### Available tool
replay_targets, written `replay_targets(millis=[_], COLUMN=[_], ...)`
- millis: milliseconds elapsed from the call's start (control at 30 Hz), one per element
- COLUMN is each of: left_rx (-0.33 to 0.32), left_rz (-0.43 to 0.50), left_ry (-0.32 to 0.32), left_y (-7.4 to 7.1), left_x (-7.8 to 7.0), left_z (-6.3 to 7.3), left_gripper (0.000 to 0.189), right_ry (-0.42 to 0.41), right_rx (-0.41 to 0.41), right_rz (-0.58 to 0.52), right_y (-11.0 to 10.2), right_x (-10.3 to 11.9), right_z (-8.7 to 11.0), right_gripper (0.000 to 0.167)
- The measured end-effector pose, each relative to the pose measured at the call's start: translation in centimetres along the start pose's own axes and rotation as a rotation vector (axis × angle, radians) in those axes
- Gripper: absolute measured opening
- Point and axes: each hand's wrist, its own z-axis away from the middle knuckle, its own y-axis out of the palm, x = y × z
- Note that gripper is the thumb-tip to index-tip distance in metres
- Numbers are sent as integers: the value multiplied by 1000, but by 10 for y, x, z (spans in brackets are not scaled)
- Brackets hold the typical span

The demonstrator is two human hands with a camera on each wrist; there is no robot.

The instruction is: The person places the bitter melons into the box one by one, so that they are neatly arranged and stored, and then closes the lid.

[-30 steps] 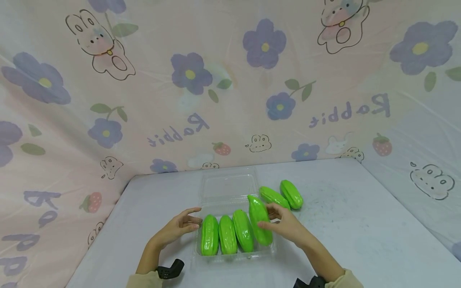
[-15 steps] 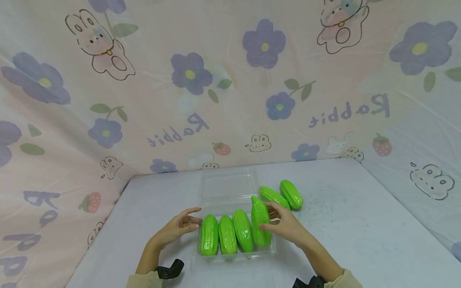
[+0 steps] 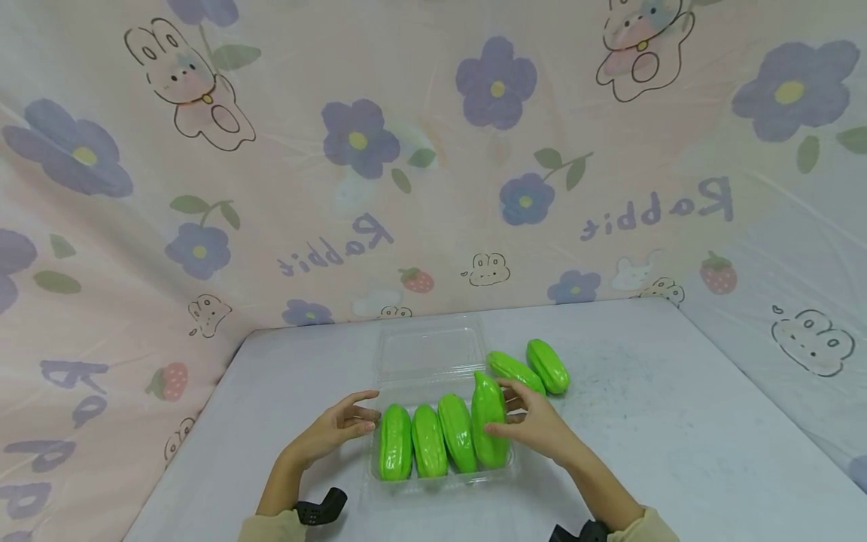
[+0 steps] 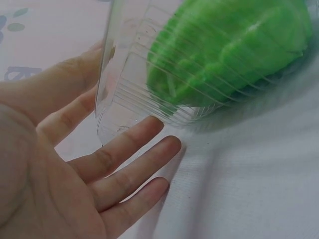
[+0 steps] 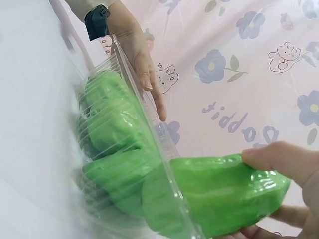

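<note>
Gourd (image 3: 483, 410) tilted in the tray (image 3: 452, 482) at three o'clock, pinched by the right grip (image 3: 539, 425), could slip, being glossy; left grip (image 3: 332, 430), loosely spread at nine o'clock, holds nothing.

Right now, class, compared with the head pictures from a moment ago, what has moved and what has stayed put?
The green vegetable in the right hand has turned slightly, its tip swinging right and its lower end easing toward the near edge of the clear box. Nothing was newly gripped or released. The left hand, open lid and other vegetables look unchanged.
</note>
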Motion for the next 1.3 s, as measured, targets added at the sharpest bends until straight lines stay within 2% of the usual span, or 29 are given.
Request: replay_targets(millis=[567, 833, 1100, 1300], left_rx=[-4, -4, -8, 3], left_rz=[-17, 16, 14, 9], left_ry=[-15, -29, -24, -16], left_y=[1, 2, 0, 0], left_x=[-2, 2, 2, 0], left_z=[-2, -3, -1, -2], left_gripper=[64, 62, 62, 63], right_ry=[-42, 4, 79, 97], right_rx=[20, 81, 48, 26], right_rz=[34, 45, 100, 130], right_y=[1, 2, 7, 10], right_x=[-5, -4, 4, 6], right_z=[-7, -13, -17, -19], right_gripper=[79, 80, 78, 78])
